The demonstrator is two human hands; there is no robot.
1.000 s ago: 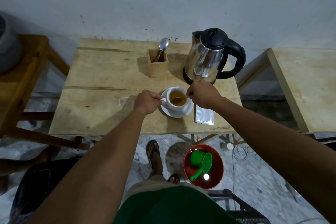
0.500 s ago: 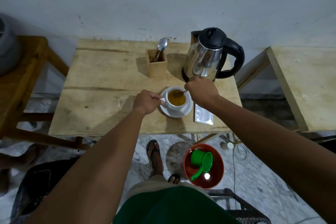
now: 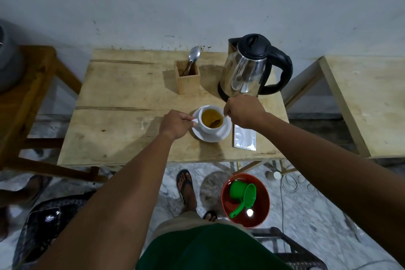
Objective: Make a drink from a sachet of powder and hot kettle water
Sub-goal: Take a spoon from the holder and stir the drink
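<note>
A white cup (image 3: 208,129) of yellow-brown drink stands on a white saucer (image 3: 221,136) on the wooden table (image 3: 122,116). My left hand (image 3: 175,124) pinches the cup's handle from the left. My right hand (image 3: 243,112), just right of the cup, holds a small spoon (image 3: 215,122) whose bowl dips into the drink. A silver sachet (image 3: 244,140) lies flat right of the saucer. The steel kettle (image 3: 247,68) with black lid and handle stands behind my right hand.
A wooden holder (image 3: 188,79) with a spoon stands left of the kettle. Under the table's front edge sits a red basin (image 3: 260,210) holding a green scoop. More wooden tables flank both sides. My sandalled foot (image 3: 185,184) is on the floor.
The spoon has circled in the cup: my right hand moved back toward the kettle and now sits at the cup's right. My left hand stayed on the handle.
</note>
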